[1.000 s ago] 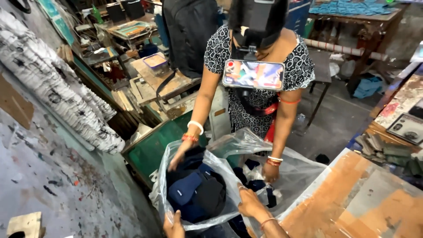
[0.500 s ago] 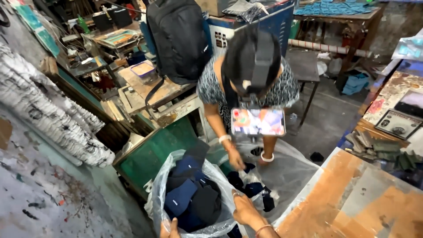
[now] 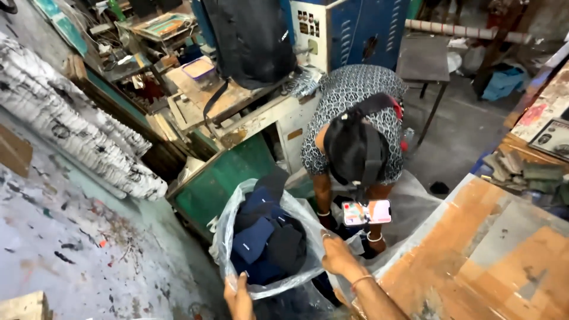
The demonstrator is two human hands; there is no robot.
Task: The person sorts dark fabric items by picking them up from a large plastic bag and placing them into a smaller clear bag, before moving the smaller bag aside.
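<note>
Clear plastic formed the bag (image 3: 299, 213) that was held open at the bottom of the view: its near rim was pinched by the left hand (image 3: 238, 299), and its right rim was gripped by the right hand (image 3: 336, 256), a bangle worn at that wrist. Dark navy clothes (image 3: 267, 240) were packed inside the bag, filling it almost to the rim. Just to the right, the worn orange edge of a worktable (image 3: 504, 255) was seen. Beyond the bag, a co-worker (image 3: 355, 118) in a patterned top was bent low over it, both arms reached down behind its far rim, with a phone (image 3: 367, 212) hung at the chest. Behind that person, a green cabinet (image 3: 228, 175), a black backpack (image 3: 252, 38) on a cluttered bench and a blue machine (image 3: 355, 29) were visible.
</note>
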